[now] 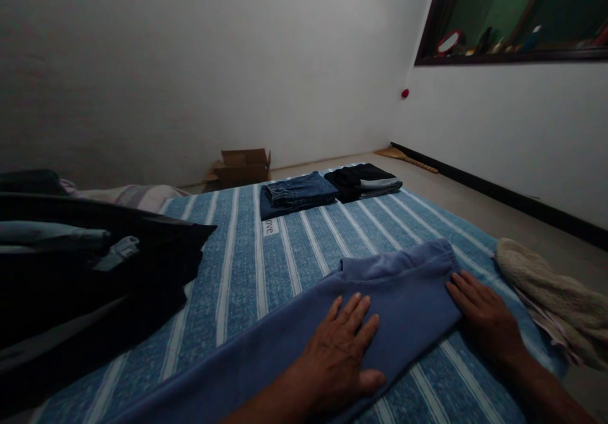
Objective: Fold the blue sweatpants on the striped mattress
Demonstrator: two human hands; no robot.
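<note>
A pair of blue-purple trousers [266, 342], doubled lengthwise, lies across the striped bedsheet [247, 247]. Its gathered waistband points to the right, and the legs run off toward the lower left. My left hand [342, 348] rests flat on the upper part of the trousers with its fingers spread. At the waistband end, my right hand [484, 310] lies with fingers stretched out over the edge of the cloth. Neither hand grips anything. The lower ends of the legs go out of view at the bottom.
Folded blue jeans [299, 190] and a folded dark stack [365, 180] sit at the bed's far end. Dark clothes [85, 297] are heaped at left. A beige knitted cloth [551, 291] hangs at the right edge. A cardboard box [244, 166] stands by the wall.
</note>
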